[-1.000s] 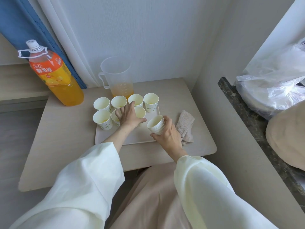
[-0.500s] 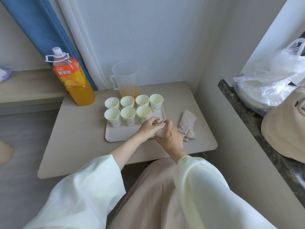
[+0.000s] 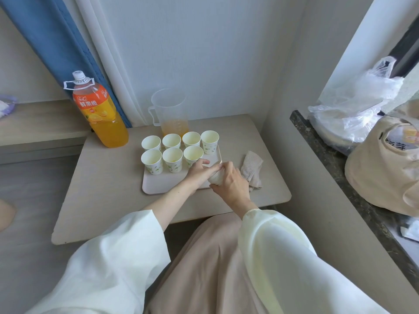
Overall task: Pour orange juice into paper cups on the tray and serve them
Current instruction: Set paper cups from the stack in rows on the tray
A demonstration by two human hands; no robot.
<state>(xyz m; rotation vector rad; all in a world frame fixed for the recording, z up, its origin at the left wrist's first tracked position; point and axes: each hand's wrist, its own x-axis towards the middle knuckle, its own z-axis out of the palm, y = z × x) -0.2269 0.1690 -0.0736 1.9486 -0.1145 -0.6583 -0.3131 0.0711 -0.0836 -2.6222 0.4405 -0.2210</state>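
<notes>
Since a second ago our left hand (image 3: 199,173) has left the standing cups (image 3: 172,163) and joined our right hand (image 3: 230,185) on the stack of paper cups (image 3: 215,177), over the tray's (image 3: 163,185) near right corner. Both sets of fingers (image 3: 226,166) grip the stack. Seven cups stand just beside, and we judge a hard tug to free one could knock them over.

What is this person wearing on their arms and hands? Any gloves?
Loose cream-white sleeves. The left sleeve ends in a broad open cuff; the right sleeve has a narrow gathered cuff at the wrist. The left hand and right hand are bare: no gloves, rings or watch show.
</notes>
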